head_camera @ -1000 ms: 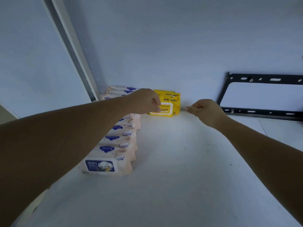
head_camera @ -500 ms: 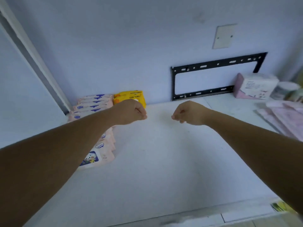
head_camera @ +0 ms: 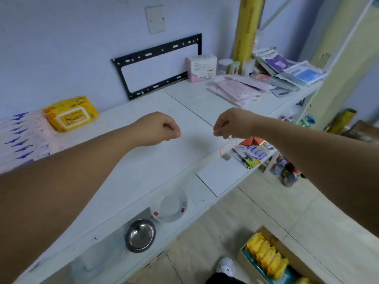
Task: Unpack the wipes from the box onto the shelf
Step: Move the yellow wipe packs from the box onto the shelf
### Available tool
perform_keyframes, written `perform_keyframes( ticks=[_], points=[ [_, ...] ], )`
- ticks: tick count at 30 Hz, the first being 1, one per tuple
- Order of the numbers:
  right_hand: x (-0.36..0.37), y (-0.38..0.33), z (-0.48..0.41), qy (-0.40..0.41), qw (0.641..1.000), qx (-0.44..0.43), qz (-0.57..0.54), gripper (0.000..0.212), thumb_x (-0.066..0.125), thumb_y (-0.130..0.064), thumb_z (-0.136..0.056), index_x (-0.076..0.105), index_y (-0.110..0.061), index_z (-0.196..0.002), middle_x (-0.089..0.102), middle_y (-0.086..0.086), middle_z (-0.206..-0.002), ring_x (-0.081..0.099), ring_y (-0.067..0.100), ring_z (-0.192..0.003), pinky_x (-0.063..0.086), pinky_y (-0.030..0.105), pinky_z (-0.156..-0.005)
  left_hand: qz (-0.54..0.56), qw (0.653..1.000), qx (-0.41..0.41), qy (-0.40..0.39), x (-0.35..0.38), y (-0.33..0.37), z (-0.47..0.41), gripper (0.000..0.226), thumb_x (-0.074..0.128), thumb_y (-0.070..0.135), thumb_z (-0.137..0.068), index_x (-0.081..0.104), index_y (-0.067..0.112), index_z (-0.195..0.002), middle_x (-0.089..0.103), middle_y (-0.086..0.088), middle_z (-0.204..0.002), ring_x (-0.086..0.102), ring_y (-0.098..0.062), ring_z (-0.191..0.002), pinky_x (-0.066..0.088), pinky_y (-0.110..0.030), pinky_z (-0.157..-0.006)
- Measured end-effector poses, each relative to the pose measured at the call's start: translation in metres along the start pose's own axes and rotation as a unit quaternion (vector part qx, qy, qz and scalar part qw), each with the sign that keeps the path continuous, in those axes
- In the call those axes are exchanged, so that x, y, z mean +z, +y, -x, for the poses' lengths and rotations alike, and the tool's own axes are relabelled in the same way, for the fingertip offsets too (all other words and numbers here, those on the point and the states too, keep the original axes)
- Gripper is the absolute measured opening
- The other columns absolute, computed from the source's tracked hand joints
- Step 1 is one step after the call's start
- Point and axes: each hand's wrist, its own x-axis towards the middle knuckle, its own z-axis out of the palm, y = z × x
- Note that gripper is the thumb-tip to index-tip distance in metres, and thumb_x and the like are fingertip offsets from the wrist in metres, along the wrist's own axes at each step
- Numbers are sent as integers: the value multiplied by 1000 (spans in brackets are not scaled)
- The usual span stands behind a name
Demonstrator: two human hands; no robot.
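Observation:
A yellow wipes pack [head_camera: 70,114] lies on the white shelf [head_camera: 143,160] against the wall at the left. Beside it runs a row of pink wipes packs [head_camera: 22,138] with blue marks. Both my hands hover over the middle of the shelf with curled fingers and nothing in them: my left hand [head_camera: 156,129] right of the yellow pack, my right hand [head_camera: 231,124] near the shelf's front edge. On the floor at the bottom right stands a cardboard box [head_camera: 291,255] holding several yellow wipes packs [head_camera: 266,255].
A black metal bracket [head_camera: 158,64] leans on the wall. A pink tissue box [head_camera: 202,67], jars, stacked papers and a yellow roll [head_camera: 247,27] crowd the shelf's right end. A lower shelf holds a steel bowl [head_camera: 140,234] and a plate [head_camera: 172,208]. My shoe [head_camera: 225,265] is by the box.
Both hands have let go of the yellow pack and pulled back from the wall. The view has swung down and right, bringing the floor box into sight.

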Motion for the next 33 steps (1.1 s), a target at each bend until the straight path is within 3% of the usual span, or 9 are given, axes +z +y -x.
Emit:
perform_keyframes(
  ticks=[3,5,10,14,17,23,29,33],
  points=[
    [-14,42,40,19,999,32,5,9,71,-31,-89,75,-24,-93,77,0,-84,70,19,-70,62,35,-65,-15,999,32,-27,30,47,-9,13,73,38,-90,75,28,-97,75,8,-88,70,-7,-85,50,-23,-70],
    [-25,73,63,34,998,53,3,9,71,-31,-89,75,-23,-91,78,2,-85,74,26,-78,63,43,-72,-25,997,52,-48,50,78,-18,13,73,39,-90,75,28,-97,76,8,-87,71,-8,-84,51,-24,-71],
    [-45,160,120,33,995,90,-5,13,72,-32,-91,74,-19,-96,75,-3,-85,71,11,-78,51,22,-63,-48,991,92,-80,108,157,-52,11,75,38,-88,76,30,-95,76,12,-84,71,-3,-81,47,-22,-71],
    [-49,251,159,23,989,148,7,12,73,-35,-87,74,-24,-93,76,-3,-88,66,9,-74,45,22,-59,-39,989,101,-100,172,221,-93,11,76,39,-87,77,30,-95,75,8,-83,69,-5,-75,51,-24,-65],
    [-44,317,189,-12,981,191,-7,14,73,-32,-86,75,-21,-93,76,1,-86,71,19,-80,52,27,-64,-19,986,94,-133,234,255,-116,12,77,39,-86,77,30,-94,72,9,-79,64,-4,-69,49,-23,-61],
    [-1,415,242,-54,963,256,-59,15,73,-30,-90,72,-20,-102,71,-4,-88,70,13,-81,54,27,-71,-30,963,80,-256,366,272,-128,13,74,37,-89,75,26,-96,76,4,-88,72,-11,-86,54,-25,-72],
    [67,471,270,-91,940,311,-102,23,74,-31,-88,74,-18,-106,72,-2,-99,69,19,-93,55,35,-89,-77,937,53,-337,444,254,-136,13,73,37,-90,74,26,-95,70,8,-86,65,-9,-80,44,-22,-64],
    [120,496,277,-118,927,338,-113,22,72,-33,-88,74,-19,-105,69,-2,-105,63,21,-99,51,31,-84,-74,928,40,-364,493,231,-143,15,73,35,-90,75,20,-93,68,9,-82,65,-10,-81,47,-25,-68]
  ],
)
